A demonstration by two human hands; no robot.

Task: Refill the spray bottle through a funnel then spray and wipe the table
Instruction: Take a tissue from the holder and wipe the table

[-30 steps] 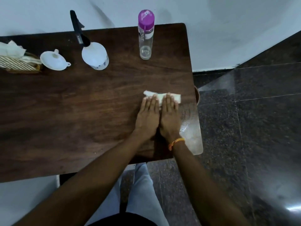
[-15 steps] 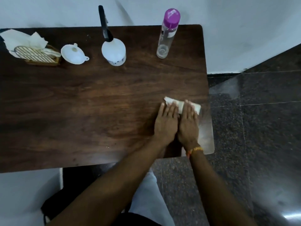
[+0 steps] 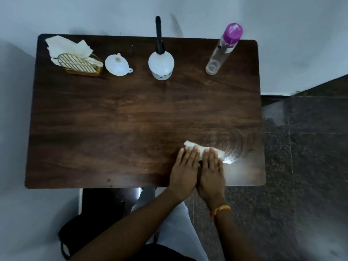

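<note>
Both forearms reach forward from the lower edge of the view and converge, the left arm slanting in from the lower left, the right arm coming up more steeply from below. The left hand (image 3: pixel 185 171) and the right hand (image 3: pixel 211 173) lie side by side, palms down, their inner edges touching or nearly so. The fingers of each are straight and held close together, pointing away from the person. The fingertips (image 3: pixel 194 148) of both hands press flat on a folded white cloth (image 3: pixel 201 150) lying on the counter (image 3: pixel 113 129). The right wrist wears an orange band (image 3: pixel 220 209). Neither hand curls into a grip.
</note>
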